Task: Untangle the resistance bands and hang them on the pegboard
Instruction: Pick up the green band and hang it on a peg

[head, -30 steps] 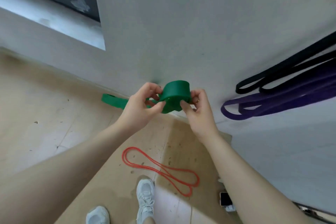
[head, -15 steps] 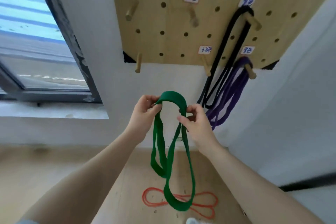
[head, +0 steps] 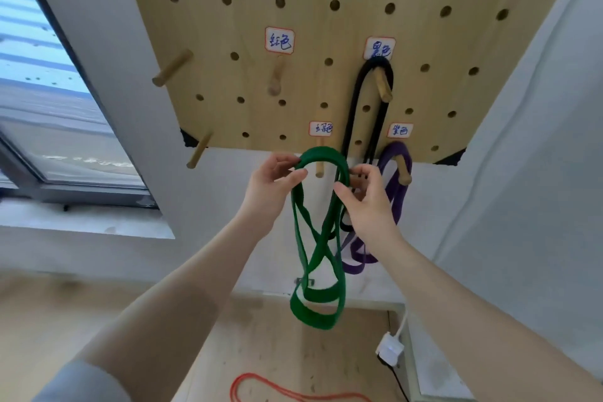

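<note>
Progress, read off the pegboard (head: 248, 81): two bands hung. Black band (head: 354, 114) loops over an upper peg under its label; purple band (head: 396, 192) hangs from the peg just below and right of it. Green band (head: 313, 251) is in hand, not yet hung. Red band (head: 277, 390) lies on the floor well below the board, untouched. Judged roughly halfway: green to seat, red to fetch, free and hang.

Green band sits at the board's lower edge, its top arch held up in front of the bottom-row peg (head: 320, 166) under the green label; the peg tip shows through the arch, but whether the band rests on it cannot be told. Below the hands the strands cross once, so a twist likely remains.

Left hand (head: 270, 186): raised to the left of that peg, thumb and fingers pinching the arch's left side. Right hand (head: 365, 202): raised to the right of the peg, in front of the purple band, fingers curled round the arch's right side. Both forearms reach up toward the board.
</note>
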The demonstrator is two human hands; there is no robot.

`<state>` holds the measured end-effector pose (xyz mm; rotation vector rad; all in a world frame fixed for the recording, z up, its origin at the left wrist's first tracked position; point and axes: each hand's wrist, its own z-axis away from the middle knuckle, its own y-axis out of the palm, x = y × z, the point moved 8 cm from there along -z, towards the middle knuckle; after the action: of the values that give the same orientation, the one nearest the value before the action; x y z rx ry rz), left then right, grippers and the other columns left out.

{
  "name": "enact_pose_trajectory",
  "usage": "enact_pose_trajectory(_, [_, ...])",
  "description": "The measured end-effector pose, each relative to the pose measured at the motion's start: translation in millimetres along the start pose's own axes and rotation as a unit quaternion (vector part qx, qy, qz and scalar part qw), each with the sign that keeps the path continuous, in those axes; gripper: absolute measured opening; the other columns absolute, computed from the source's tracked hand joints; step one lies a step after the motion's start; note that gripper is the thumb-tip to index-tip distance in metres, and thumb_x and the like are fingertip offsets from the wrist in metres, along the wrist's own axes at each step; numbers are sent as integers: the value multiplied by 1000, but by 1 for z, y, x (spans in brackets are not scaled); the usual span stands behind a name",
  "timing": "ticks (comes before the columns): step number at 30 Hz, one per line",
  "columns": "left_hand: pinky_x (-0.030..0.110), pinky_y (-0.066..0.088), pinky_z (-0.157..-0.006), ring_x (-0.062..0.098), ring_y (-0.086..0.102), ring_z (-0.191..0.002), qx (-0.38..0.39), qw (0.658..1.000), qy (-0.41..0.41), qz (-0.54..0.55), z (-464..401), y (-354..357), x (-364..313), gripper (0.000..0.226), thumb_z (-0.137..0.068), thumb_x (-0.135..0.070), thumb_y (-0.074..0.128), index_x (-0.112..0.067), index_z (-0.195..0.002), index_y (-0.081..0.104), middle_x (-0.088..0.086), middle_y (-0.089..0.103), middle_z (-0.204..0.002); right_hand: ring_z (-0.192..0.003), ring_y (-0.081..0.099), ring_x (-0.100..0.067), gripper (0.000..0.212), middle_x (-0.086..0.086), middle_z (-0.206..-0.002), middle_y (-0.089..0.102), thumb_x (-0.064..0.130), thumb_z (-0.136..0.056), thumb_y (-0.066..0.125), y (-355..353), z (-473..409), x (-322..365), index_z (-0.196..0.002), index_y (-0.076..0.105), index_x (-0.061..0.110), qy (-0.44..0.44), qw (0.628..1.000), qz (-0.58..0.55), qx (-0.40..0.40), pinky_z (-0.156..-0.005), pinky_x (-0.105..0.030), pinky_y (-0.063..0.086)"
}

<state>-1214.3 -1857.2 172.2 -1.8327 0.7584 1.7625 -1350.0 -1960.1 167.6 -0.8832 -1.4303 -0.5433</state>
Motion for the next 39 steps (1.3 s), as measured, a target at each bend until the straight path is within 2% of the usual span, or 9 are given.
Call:
enact_pose_trajectory(8, [31, 48, -93, 16, 59, -101, -51, 994, 6, -97, -80, 11, 16, 24, -89, -3, 56, -15, -109, 58, 0, 64, -107, -102, 50, -1, 30, 12, -111, 57, 20, -93, 55, -3, -90, -11, -123, 52, 18, -45, 995, 80, -32, -81, -8, 36])
enact_pose_trajectory(12, [25, 41, -81, 15, 55, -98, -29, 971, 4, -235, -102, 27, 34, 22, -93, -9, 52, -13, -114, 55, -1, 60, -109, -117, 53, -15, 33, 0, -124, 60, 19, -94, 54, -6, -113, -29, -126, 52, 17, -42, 989, 132, -52, -93, -21, 38])
enact_pose_trajectory(16, [32, 45, -87, 30, 57, -97, -50, 947, -16, -318, -110, 23, 58, 18, -94, -12, 48, -10, -110, 57, 9, 54, -116, -101, 59, -23, 32, -5, -112, 64, 26, -97, 47, 12, -112, -29, -128, 50, 22, -119, 942, 314, -26, -74, -29, 44])
enact_pose_trajectory(19, [43, 49, -91, 33, 61, -93, -33, 958, -25, -285, -110, 25, 70, 15, -93, -12, 52, -9, -106, 58, 10, 53, -113, -92, 60, -29, 29, -8, -104, 63, 24, -99, 40, 24, -112, -41, -127, 44, 23, -106, 914, 392, -12, -63, -32, 40])
enact_pose_trajectory(26, [39, 53, -86, 18, 62, -89, -49, 977, -37, -202, -109, 25, 71, 19, -92, -18, 55, -13, -111, 56, 0, 62, -106, -99, 60, -27, 34, -9, -115, 61, 28, -97, 44, 34, -112, -59, -130, 41, 20, -34, 966, 255, -12, -78, -38, 50])
enact_pose_trajectory(29, [23, 50, -80, 8, 57, -87, -49, 979, 36, -195, -110, 26, 60, 15, -91, -16, 56, -18, -106, 56, -14, 58, -99, -102, 58, -27, 37, -6, -130, 49, 31, -97, 45, 28, -109, -49, -132, 44, 18, -85, 941, 327, -38, -77, -36, 48])
enact_pose_trajectory(32, [7, 41, -73, -2, 53, -80, -49, 971, 81, -221, -114, 27, 51, 16, -91, -12, 56, -13, -106, 61, -13, 58, -95, -89, 62, -29, 31, -6, -114, 60, 28, -97, 44, 31, -113, -36, -126, 49, 19, -156, 919, 358, -54, -70, -42, 52])
enact_pose_trajectory(36, [25, 47, -78, 11, 57, -84, -32, 946, 129, -295, -117, 28, 45, 16, -91, -16, 57, -9, -103, 63, 0, 64, -96, -86, 64, -31, 31, -7, -102, 68, 26, -98, 45, 32, -123, -40, -127, 51, 19, -182, 908, 373, -59, -70, -41, 53])
enact_pose_trajectory(39, [35, 49, -80, 20, 61, -90, -34, 927, 146, -345, -114, 31, 45, 21, -94, -20, 51, -11, -111, 60, 6, 65, -103, -79, 65, -30, 42, -10, -91, 68, 30, -100, 36, 36, -124, -51, -141, 35, 26, -132, 930, 340, -38, -67, -43, 54])
